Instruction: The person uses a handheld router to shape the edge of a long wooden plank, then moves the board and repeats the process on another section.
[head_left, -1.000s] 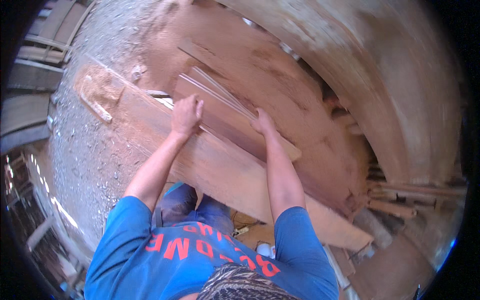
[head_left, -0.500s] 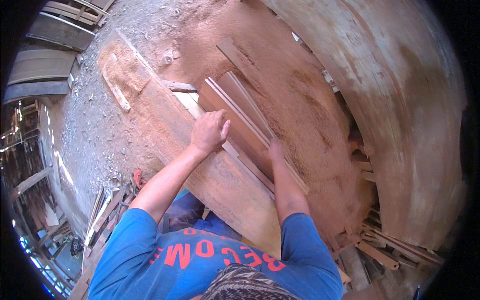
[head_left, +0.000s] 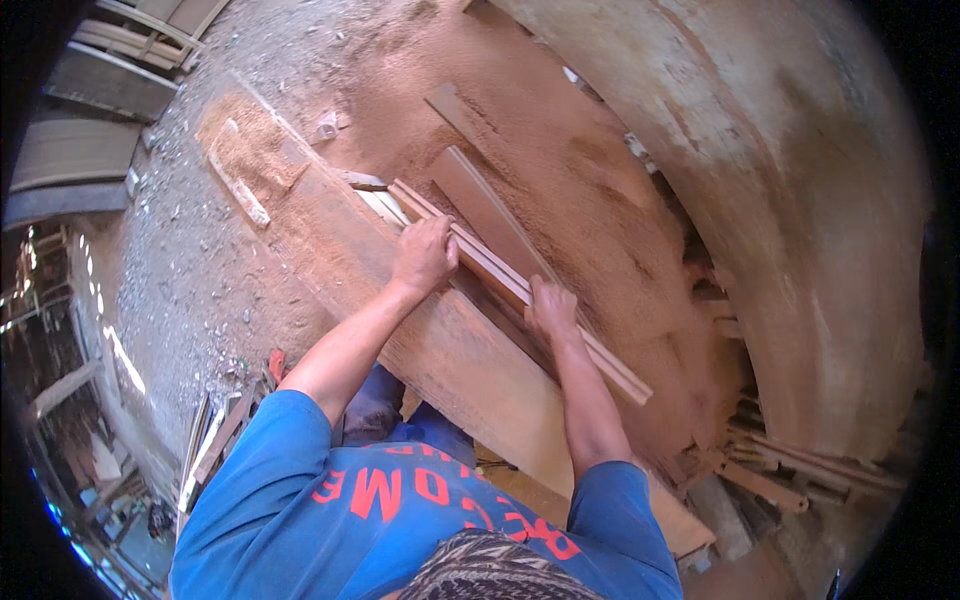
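Two or so reddish wooden boards (head_left: 497, 272), pressed face to face with their pale edges up, slant along the far side of a dusty wooden bench plank (head_left: 470, 375). My left hand (head_left: 427, 253) is closed over their upper edges toward the far end. Farther along, nearer to me, my right hand (head_left: 552, 305) grips the same boards from above. Their lower sides are partly hidden behind the bench plank. Just beyond them leans another wide brown board (head_left: 482, 200), which neither hand touches.
Sawdust (head_left: 600, 240) covers the ground beyond the bench, where a loose plank (head_left: 455, 110) lies. A big curved wooden slab (head_left: 760, 190) rises at right. Scrap wood (head_left: 765, 480) is piled at lower right, and more offcuts (head_left: 215, 440) stand at left.
The boards have turned more upright, showing edges rather than broad faces, and shifted nearer to me on the right. My right hand has come up onto their top edges.
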